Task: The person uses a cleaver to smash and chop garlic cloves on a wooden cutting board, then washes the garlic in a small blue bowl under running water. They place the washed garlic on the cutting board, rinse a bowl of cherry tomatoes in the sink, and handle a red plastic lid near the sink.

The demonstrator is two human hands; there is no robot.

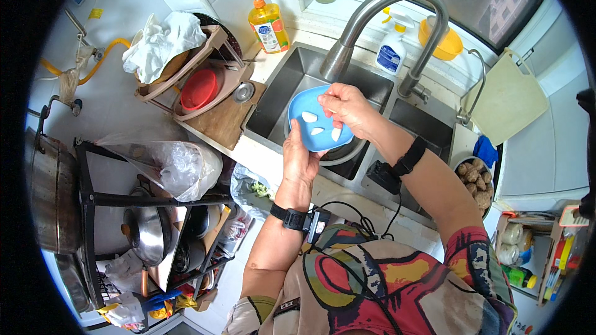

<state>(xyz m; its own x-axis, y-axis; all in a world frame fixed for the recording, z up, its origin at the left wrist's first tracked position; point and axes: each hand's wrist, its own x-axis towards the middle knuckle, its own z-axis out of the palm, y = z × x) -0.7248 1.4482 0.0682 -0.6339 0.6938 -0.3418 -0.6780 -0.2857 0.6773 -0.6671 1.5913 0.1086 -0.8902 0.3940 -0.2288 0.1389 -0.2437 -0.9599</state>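
A small blue plate (321, 141) is held over the sink basin by my left hand (299, 153), thumb on its near left rim and fingers beneath. On the plate lie white pieces (309, 117) that look like peeled garlic cloves, several in view counting one (336, 134) by my right fingertips. My right hand (347, 108) is above the plate's right side, its thumb and index finger pinched together; a small pale bit seems to show between them, too small to name. Below the plate, a round metal-rimmed bowl (347, 160) sits in the sink, largely hidden.
The steel faucet (340, 53) arches over the double sink (298, 63). Dish soap (269, 25) and a spray bottle (392, 51) stand behind it. A lined bin (244, 193) with green scraps is below the counter edge, beside a black rack (139, 200). Brown lumpy items (475, 179) fill a bowl at right.
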